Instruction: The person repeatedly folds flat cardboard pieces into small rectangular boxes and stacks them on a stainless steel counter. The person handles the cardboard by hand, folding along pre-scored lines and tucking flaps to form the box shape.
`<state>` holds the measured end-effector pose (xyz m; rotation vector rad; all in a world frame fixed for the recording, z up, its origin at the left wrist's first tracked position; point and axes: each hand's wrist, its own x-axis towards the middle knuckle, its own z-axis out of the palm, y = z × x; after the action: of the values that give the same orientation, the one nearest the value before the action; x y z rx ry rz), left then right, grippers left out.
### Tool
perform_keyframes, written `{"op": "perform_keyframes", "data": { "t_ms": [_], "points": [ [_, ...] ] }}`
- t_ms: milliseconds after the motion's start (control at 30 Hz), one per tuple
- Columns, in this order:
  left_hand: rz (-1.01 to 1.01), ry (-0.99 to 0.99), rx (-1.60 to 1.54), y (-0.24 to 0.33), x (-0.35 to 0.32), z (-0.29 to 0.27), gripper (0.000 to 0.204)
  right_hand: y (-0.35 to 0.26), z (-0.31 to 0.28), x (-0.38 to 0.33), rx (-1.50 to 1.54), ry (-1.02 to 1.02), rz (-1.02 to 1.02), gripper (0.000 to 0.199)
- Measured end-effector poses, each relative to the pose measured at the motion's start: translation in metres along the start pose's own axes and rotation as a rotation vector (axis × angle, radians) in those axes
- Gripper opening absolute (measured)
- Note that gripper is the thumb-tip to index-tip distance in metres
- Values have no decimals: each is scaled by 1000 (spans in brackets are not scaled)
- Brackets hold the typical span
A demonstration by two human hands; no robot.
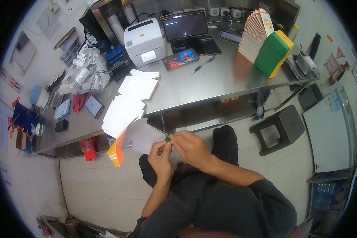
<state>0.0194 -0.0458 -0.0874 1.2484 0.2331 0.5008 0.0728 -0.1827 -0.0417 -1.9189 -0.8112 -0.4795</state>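
Observation:
A printed carton blank (138,137), whitish on its inner face with an orange and yellow flap (116,152), hangs in front of the table edge. My left hand (161,158) is closed in a pinch at the blank's right end, by a small green part. My right hand (191,147) meets it there, fingers closed on the same edge; the fingers hide the exact fold. Just beyond, a stack of white carton blanks (125,104) lies at the edge of the steel table (186,89).
A label printer (144,41), tablet (185,27), phone (181,59) and pen (203,64) are on the table. At right stand rows of orange-and-white cartons (256,35) and green-and-yellow cartons (274,53). A dark stool (283,129) is on the floor, right.

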Motion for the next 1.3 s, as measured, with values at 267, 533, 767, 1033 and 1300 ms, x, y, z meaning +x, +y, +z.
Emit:
{"op": "perform_keyframes", "data": {
  "t_ms": [267, 533, 767, 1033, 1300],
  "points": [
    [11, 21, 112, 6, -1, 3, 12, 3, 6, -3, 409, -31, 303, 10],
    [-100, -33, -54, -1, 2, 0, 12, 17, 3, -3, 703, -110, 576, 11],
    [-153, -108, -243, 1, 1, -4, 10, 24, 0, 4, 799, -155, 553, 9],
    [-163, -140, -336, 5, 3, -8, 14, 16, -12, 12, 790, -272, 462, 10],
    [-166, -153, -417, 5, 3, -19, 9, 9, -14, 10, 473, -273, 219, 16]
  ]
}}
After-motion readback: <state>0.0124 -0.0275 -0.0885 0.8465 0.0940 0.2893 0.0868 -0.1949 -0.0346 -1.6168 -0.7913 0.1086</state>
